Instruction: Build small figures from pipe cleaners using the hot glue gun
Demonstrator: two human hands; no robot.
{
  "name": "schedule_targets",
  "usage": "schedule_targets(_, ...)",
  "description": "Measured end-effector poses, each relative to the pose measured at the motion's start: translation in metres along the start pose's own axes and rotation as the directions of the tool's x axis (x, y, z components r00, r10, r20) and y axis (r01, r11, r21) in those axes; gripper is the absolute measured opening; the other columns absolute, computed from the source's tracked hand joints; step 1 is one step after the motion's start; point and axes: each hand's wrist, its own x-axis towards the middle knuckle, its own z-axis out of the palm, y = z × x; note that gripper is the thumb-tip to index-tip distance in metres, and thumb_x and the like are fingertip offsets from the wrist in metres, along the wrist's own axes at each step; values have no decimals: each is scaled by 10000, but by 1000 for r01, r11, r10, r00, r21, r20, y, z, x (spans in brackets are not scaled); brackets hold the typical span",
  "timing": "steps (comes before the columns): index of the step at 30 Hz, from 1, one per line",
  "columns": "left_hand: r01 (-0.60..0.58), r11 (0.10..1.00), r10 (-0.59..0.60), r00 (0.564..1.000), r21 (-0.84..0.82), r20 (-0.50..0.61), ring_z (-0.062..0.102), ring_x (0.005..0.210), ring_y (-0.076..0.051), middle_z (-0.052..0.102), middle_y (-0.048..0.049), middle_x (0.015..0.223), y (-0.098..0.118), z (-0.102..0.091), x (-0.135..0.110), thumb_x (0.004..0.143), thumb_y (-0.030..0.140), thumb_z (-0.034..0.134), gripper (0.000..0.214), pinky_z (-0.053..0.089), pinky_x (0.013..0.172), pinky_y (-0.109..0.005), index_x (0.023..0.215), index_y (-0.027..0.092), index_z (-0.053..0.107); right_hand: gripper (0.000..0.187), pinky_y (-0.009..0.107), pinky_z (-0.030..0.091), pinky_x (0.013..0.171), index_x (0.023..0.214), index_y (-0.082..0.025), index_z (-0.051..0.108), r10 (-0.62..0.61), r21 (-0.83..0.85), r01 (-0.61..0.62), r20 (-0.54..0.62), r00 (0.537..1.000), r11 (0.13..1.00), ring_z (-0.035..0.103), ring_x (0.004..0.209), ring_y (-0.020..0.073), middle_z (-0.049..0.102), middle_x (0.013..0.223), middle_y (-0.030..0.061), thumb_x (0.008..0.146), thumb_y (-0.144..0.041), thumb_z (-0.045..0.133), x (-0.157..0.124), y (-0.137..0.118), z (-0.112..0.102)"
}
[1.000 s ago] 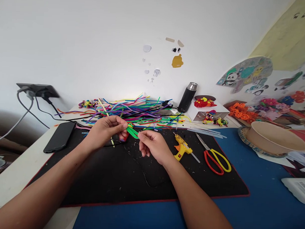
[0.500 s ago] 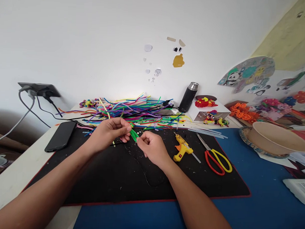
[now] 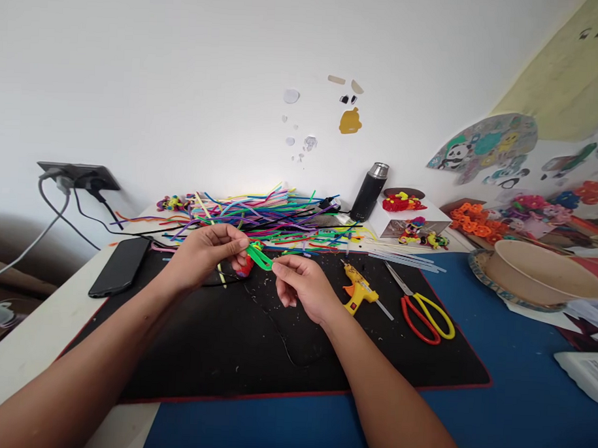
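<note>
A green pipe cleaner (image 3: 261,256), bent into a narrow loop, stretches between my two hands above the black mat (image 3: 216,352). My left hand (image 3: 212,252) pinches its left end between thumb and fingers. At the loop's right end, the thumb and forefinger of my right hand (image 3: 301,283) are closed on it. Just behind the loop, a small red piece with bits of yellow and green (image 3: 245,268) shows, partly hidden by my left fingers; I cannot tell whether it rests on the mat.
A heap of coloured pipe cleaners (image 3: 260,213) lies along the wall. Right of my hands are a yellow glue gun (image 3: 359,288) and scissors (image 3: 418,310). A phone (image 3: 119,267) lies at left. A black flask (image 3: 369,192) stands behind; a bowl (image 3: 547,272) sits at right.
The green loop has turned more open to view, and my hands have shifted slightly, the left one leftward. The red piece behind the loop now shows more.
</note>
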Motion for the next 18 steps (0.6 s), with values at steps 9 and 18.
schedule_targets(9, 16, 1000, -16, 1000, -16, 21, 681, 571, -162, 721, -28, 647, 0, 4, 0, 771, 454, 898, 343, 532, 545, -240, 823, 163, 724, 338, 206, 255, 372, 825, -197, 624, -28, -67, 26, -35, 999, 997, 433, 343, 79, 419, 437, -125, 793, -497, 775, 0, 0, 3)
schedule_targets(18, 52, 997, -51, 998, -53, 23, 668, 543, -153, 722, -40, 638, -2, 7, 0, 735, 450, 924, 353, 534, 521, -234, 795, 157, 736, 270, 218, 247, 371, 784, -215, 563, -143, -191, 119, -117, 983, 974, 388, 333, 67, 432, 487, -118, 840, -437, 707, 2, 6, 3)
